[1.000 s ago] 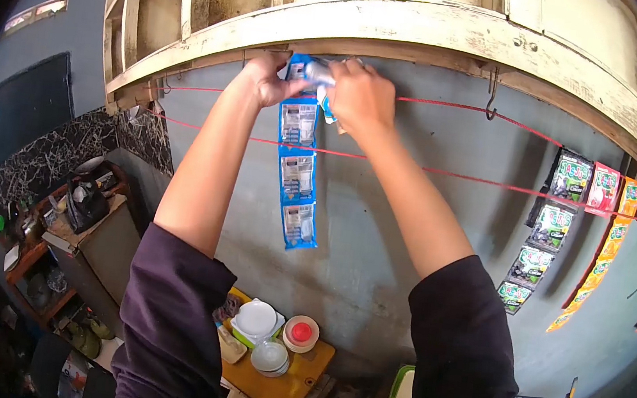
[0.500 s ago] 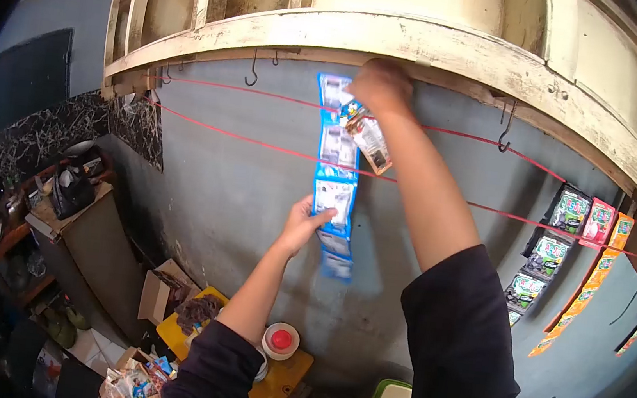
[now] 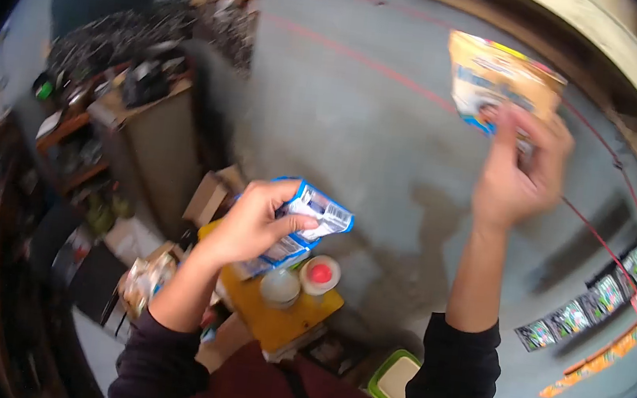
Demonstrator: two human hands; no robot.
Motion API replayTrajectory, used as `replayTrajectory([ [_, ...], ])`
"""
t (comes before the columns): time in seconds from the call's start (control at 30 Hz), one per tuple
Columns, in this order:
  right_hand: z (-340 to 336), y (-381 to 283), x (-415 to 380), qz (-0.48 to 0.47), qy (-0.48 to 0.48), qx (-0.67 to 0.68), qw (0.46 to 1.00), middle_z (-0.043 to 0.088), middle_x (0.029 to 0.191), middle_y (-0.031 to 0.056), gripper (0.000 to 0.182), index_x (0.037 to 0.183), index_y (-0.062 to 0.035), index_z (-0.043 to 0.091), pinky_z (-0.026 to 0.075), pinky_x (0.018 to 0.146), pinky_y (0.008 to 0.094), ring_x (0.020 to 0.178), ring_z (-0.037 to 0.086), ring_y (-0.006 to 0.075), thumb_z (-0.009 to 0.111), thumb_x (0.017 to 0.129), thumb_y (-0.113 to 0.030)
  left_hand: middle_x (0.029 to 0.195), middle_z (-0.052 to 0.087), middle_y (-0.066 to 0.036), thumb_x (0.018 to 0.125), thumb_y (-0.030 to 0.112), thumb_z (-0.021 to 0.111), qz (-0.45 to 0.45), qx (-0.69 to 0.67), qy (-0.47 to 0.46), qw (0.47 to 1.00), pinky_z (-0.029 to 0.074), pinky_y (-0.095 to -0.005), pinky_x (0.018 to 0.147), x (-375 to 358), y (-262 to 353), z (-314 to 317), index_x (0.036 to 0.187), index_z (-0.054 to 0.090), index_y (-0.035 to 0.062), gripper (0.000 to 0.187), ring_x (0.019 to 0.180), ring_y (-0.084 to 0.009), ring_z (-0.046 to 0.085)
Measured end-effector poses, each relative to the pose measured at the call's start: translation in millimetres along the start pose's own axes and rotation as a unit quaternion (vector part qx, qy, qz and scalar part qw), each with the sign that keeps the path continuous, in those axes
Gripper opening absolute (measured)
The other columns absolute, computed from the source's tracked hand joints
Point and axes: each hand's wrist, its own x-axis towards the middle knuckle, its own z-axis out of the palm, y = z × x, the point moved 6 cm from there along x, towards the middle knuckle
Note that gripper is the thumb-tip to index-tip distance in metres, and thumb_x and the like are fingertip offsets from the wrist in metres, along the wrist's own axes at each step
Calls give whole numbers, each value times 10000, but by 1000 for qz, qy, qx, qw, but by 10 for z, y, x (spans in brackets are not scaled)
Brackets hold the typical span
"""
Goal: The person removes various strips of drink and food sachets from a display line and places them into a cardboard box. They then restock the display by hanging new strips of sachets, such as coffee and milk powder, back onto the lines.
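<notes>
My left hand point(image 3: 252, 227) is closed on a strip of blue-edged sachets point(image 3: 325, 214), which looks folded, with part of it below the fingers. The strip is away from the wall cords, above the yellow table. Higher up on the right, my right hand point(image 3: 524, 171) pinches one gold and white sachet point(image 3: 497, 78) with blue at its lower corner. That sachet is in front of the red cord point(image 3: 373, 64) strung along the grey wall. Its print is blurred.
Strips of black sachets point(image 3: 601, 300) and orange sachets point(image 3: 615, 351) hang from the cords at right. Below stand a yellow table point(image 3: 280, 324), a tub with a red centre point(image 3: 320, 275) and a green-rimmed container point(image 3: 385, 376). A cabinet point(image 3: 156, 137) stands at left.
The blue-edged strip hung at the cords and is now down in my left hand, folded. My right hand has come away from the beam, still holding its sachet. The view has turned left and down.
</notes>
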Motion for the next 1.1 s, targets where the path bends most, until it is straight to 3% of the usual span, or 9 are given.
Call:
replayTrajectory([
  [0.1, 106, -339, -255, 82, -1, 117, 990, 579, 876, 113, 166, 800, -4, 575, 418, 778, 320, 912, 513, 224, 617, 671, 91, 775, 602, -30, 732, 16, 609, -112, -39, 54, 991, 441, -238, 683, -425, 145, -426, 868, 579, -31, 147, 752, -72, 530],
  [0.17, 243, -569, -518, 152, -29, 201, 967, 541, 956, 168, 210, 868, 32, 525, 443, 777, 311, 939, 513, 228, 583, 687, 123, 663, 579, -42, 671, 92, 666, -29, 283, 75, 956, 417, -284, 654, -616, 423, -786, 754, 622, 13, 123, 670, -150, 529],
  [0.27, 589, -752, -1189, 360, -53, 365, 857, 538, 956, 151, 305, 948, 33, 490, 449, 761, 294, 893, 535, 203, 596, 676, 121, 1000, 525, -91, 676, 159, 670, -5, 428, 185, 885, 403, -296, 722, -951, 467, -1113, 787, 631, 24, 179, 885, -185, 489],
  [0.47, 1682, -1518, -2284, 539, -83, 527, 651, 476, 785, 37, 475, 1061, 19, 441, 464, 689, 228, 770, 531, 119, 662, 644, 77, 944, 557, -26, 834, 121, 510, -169, 93, 333, 923, 417, -239, 732, -1344, -389, -1914, 987, 539, 1, 196, 830, -81, 514],
  [0.6, 1844, -1964, -2731, 545, -91, 481, 680, 450, 780, 29, 427, 1059, 12, 507, 463, 621, 232, 704, 502, 107, 638, 657, 73, 816, 567, -17, 825, 91, 490, -70, 99, 417, 901, 399, -207, 687, -1737, -296, -1952, 943, 546, 1, 159, 750, -60, 495],
  [0.73, 1693, -2519, -3394, 360, -255, 331, 834, 446, 807, 111, 357, 938, -51, 578, 426, 630, 315, 741, 500, 254, 529, 626, 115, 919, 573, -50, 779, 165, 536, -62, -13, 447, 892, 387, -270, 794, -2789, -903, -1523, 976, 558, -22, 273, 857, -121, 516],
  [0.87, 1465, -2733, -4152, 345, -365, 377, 778, 497, 906, 120, 258, 852, -56, 563, 438, 675, 351, 838, 513, 284, 582, 612, 36, 994, 584, -92, 740, 61, 551, -357, -104, 481, 794, 315, -330, 919, -4034, -1787, -595, 974, 592, -8, 247, 1082, -190, 448],
  [1.0, 1572, -2817, -4113, 381, -601, 341, 614, 553, 878, 161, 235, 825, -57, 527, 445, 684, 397, 818, 548, 343, 597, 603, -32, 1001, 597, -68, 708, 72, 615, -302, 106, 387, 865, 304, -389, 941, -3960, -1581, -413, 821, 641, 30, 122, 1163, -269, 384],
  [1.1, 1732, -2824, -3952, 283, -640, 324, 636, 569, 823, 134, 201, 794, -49, 547, 451, 673, 397, 771, 561, 333, 599, 599, -40, 972, 608, -82, 706, 84, 622, -314, 173, 333, 872, 314, -396, 936, -3811, -1446, -482, 791, 640, 20, 108, 1137, -281, 414],
])
